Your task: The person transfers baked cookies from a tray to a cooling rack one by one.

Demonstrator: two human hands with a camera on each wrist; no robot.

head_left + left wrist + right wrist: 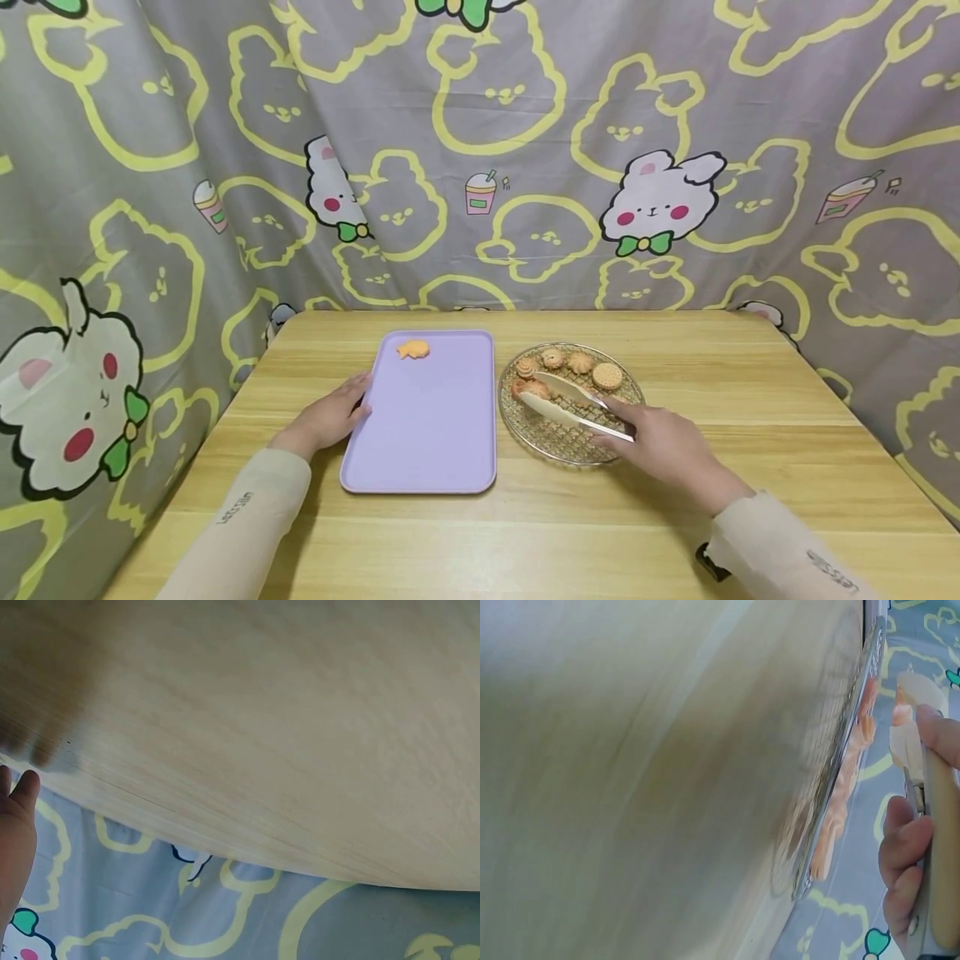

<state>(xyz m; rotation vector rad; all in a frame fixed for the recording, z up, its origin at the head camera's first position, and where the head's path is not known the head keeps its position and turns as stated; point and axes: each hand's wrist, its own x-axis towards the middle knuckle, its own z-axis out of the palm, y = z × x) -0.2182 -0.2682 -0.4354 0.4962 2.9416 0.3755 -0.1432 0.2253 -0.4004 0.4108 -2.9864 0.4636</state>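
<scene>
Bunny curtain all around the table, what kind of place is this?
Probably a small home-style corner set up for filming, not a real kitchen. A bunny curtain hangs behind a wooden table, which carries only a purple tray and a plate of cookies.

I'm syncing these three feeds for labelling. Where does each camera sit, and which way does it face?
Head: worn high, faces forward and down at the table, lilac tray, wire plate; both hands and sleeves show.
Left wrist: skims the tabletop toward the curtain; only the left hand shows.
Right wrist: along the table at the plate's rim; right hand grips tongs.
Shared: table, curtain.
</scene>
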